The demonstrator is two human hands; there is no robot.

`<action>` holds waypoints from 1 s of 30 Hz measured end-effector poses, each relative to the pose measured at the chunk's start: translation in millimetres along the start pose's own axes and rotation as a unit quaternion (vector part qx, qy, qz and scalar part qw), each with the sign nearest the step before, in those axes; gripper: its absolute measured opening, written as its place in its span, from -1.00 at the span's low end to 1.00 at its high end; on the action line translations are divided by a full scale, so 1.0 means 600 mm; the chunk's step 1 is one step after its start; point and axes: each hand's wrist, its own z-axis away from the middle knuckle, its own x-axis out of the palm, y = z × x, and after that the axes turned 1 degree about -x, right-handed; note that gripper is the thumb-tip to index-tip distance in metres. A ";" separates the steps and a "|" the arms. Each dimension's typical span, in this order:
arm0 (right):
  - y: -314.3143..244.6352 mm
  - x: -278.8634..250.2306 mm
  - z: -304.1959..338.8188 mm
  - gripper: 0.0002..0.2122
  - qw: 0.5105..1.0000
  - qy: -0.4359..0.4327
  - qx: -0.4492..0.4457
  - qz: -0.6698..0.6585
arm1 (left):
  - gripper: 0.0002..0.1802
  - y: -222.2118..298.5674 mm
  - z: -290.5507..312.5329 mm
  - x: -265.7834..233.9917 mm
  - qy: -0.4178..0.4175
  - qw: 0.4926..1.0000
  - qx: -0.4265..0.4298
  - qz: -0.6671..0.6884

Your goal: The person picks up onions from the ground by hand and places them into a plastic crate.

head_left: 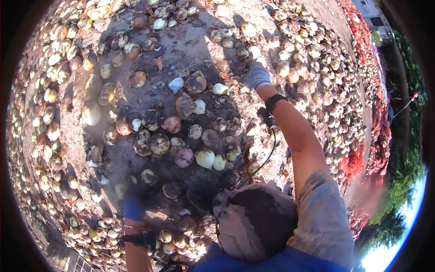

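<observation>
Two gloved hands reach among onions spread over bare dirt.

The right hand point(256, 75), in a grey glove, stretches to the upper centre of the frame and rests among pale onions point(248, 30) at the edge of the heap; whether its grip is clenched or released cannot be told. The left hand point(134, 205), in a blue glove, is blurred at the lower left, low over the dirt point(190, 45) near a dark, soiled onion point(171, 189); its grip cannot be told either. Red mesh sacks point(378, 131) line the right edge.
</observation>
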 end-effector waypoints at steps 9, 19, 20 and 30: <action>-0.199 0.065 0.312 -0.35 0.885 -0.068 -0.259 -0.381 | -0.65 0.171 0.125 0.120 -0.058 0.960 0.245 -0.122; -0.048 0.046 0.295 -0.53 0.953 0.151 -0.229 -0.128 | -0.31 0.080 0.093 0.145 -0.039 0.968 0.236 -0.077; 0.012 0.048 0.263 -0.50 0.961 0.219 -0.157 -0.057 | -0.31 0.082 0.101 0.140 -0.039 0.968 0.236 -0.076; 0.218 0.047 0.130 -0.51 0.987 0.038 0.156 -0.001 | -0.50 0.063 0.119 0.146 -0.112 0.980 0.155 0.056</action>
